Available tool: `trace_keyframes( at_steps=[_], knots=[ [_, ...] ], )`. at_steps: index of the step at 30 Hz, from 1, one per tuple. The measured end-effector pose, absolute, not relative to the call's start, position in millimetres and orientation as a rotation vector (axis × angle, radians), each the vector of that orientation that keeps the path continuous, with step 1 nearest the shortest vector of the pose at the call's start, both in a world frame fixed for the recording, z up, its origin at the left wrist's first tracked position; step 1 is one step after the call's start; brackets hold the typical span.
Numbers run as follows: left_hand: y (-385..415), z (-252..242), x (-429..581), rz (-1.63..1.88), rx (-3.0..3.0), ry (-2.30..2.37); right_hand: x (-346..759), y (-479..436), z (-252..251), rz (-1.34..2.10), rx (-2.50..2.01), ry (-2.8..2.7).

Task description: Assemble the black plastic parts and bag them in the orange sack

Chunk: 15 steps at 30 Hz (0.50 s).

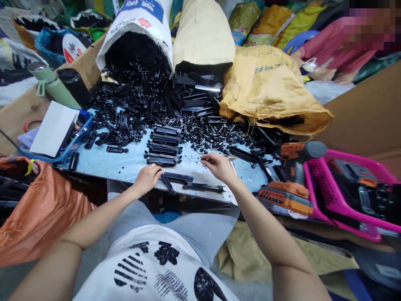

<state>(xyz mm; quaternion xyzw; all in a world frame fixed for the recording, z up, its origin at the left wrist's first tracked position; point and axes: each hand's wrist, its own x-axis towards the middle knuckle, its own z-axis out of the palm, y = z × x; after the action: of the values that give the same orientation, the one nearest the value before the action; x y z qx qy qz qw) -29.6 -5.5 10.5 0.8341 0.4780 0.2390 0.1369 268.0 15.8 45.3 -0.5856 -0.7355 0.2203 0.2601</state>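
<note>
My left hand [148,179] pinches the left end of a black hinged plastic part [177,177] at the table's front edge. One arm of this part angles down toward me, and another long black piece [205,187] lies against its right side. Above the table to the right, my right hand [221,168] has thumb and forefinger pressed together. Whatever small thing may be between those fingertips is too small to name. Loose screws [203,133] are scattered just beyond it. Several similar black parts [163,146] lie stacked in a row beyond my left hand.
A heap of black parts [125,100] spills from a white sack [138,25]. A yellow sack [266,83] lies at the back right. An orange cordless drill [286,196] stands beside a pink basket [344,213]. At left are a blue tray [59,156] and an orange sack [53,213]. Another person [332,50] sits far right.
</note>
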Motion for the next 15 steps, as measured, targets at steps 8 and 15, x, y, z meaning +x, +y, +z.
trace_keyframes(
  at_steps=[8,15],
  knots=[
    [-3,11,-17,0.592,2.478,1.395,250,-15,51,0.795,-1.619,-2.262],
    [-1,11,-17,0.587,2.466,1.39,225,-10,60,0.434,-1.533,-2.832]
  ],
)
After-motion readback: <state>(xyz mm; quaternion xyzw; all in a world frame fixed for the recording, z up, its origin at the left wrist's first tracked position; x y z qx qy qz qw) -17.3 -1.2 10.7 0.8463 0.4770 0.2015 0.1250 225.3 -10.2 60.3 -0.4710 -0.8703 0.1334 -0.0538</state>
